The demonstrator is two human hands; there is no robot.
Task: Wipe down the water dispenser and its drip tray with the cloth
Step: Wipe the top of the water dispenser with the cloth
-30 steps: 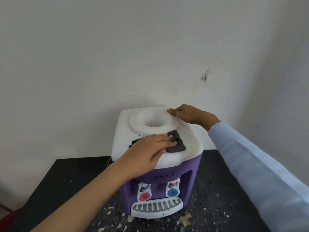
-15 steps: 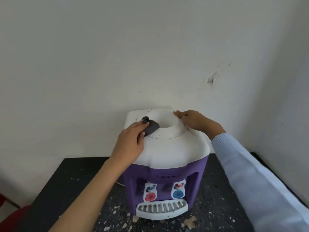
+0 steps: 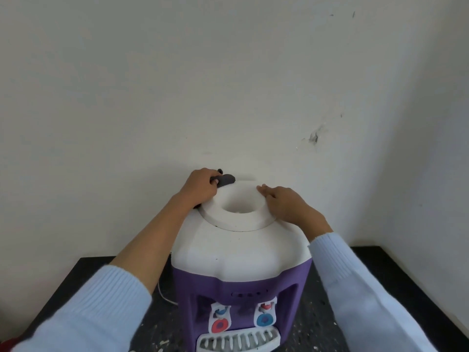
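A purple water dispenser (image 3: pixel 241 283) with a white top stands on a black table against the wall. Its white slotted drip tray (image 3: pixel 238 342) sits at the bottom front, below a red and a blue tap. My left hand (image 3: pixel 200 186) grips a dark grey cloth (image 3: pixel 225 180) at the back left of the raised white ring around the bottle hole. Most of the cloth is hidden under the hand. My right hand (image 3: pixel 284 201) rests with straight fingers on the ring's right side.
The black speckled table (image 3: pixel 380 275) carries pale flakes and crumbs around the dispenser's base. A thin white cord (image 3: pixel 165 297) runs down left of the dispenser. A white wall stands close behind, with a corner at the right.
My left hand has slid the cloth from the front of the top round the ring's left side to its back left. The right hand stayed on the ring. The view moved closer and lower.
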